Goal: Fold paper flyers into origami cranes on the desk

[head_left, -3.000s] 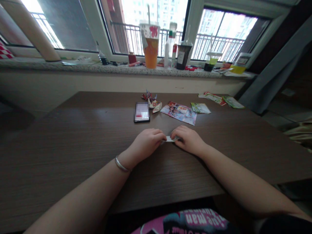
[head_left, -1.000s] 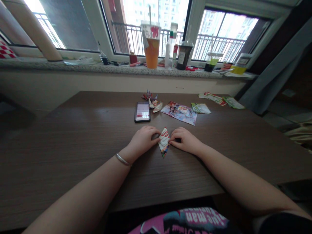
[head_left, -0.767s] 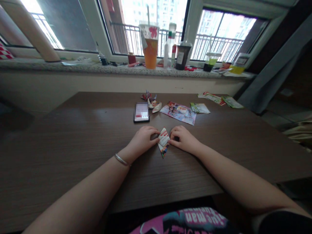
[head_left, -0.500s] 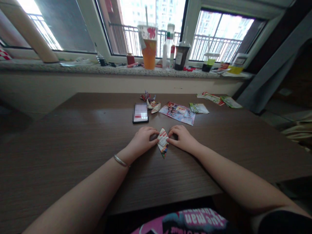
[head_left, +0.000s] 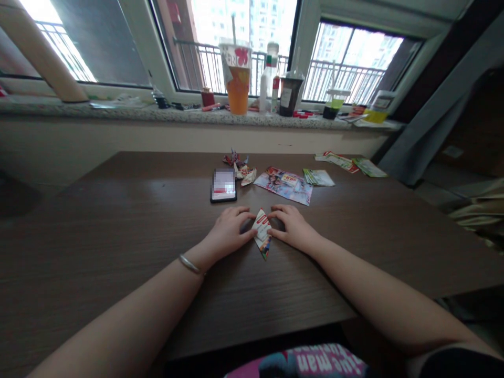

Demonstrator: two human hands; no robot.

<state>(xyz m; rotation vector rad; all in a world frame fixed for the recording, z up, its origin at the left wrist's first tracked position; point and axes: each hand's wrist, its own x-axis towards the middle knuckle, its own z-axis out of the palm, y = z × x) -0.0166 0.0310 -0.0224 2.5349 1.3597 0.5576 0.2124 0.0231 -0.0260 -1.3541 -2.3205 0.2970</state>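
A small piece of folded paper (head_left: 262, 232), kite-shaped with red and coloured print, lies on the table in front of me. My left hand (head_left: 230, 229) holds its left edge, thumb at the side and index finger near the upper edge. On the opposite edge, the thumb and index finger of my right hand (head_left: 292, 227) touch the paper, with a gap between these two fingers. Beyond my left hand lies a phone (head_left: 223, 186) with a lit, blurred screen. Folded paper figures (head_left: 244, 174) sit just right of the phone.
A printed sheet (head_left: 284, 185) lies past my right hand, beside a stack of paper packets (head_left: 318, 177). More paper strips (head_left: 342, 161) are at the far right. On the windowsill (head_left: 129, 111) stand an orange drink cup (head_left: 238, 86), bottles (head_left: 269, 84) and a dark cup (head_left: 289, 97).
The fingers of both hands have spread a little wider along the paper's edges. The paper stays in nearly the same place, and the whole view has shifted slightly.
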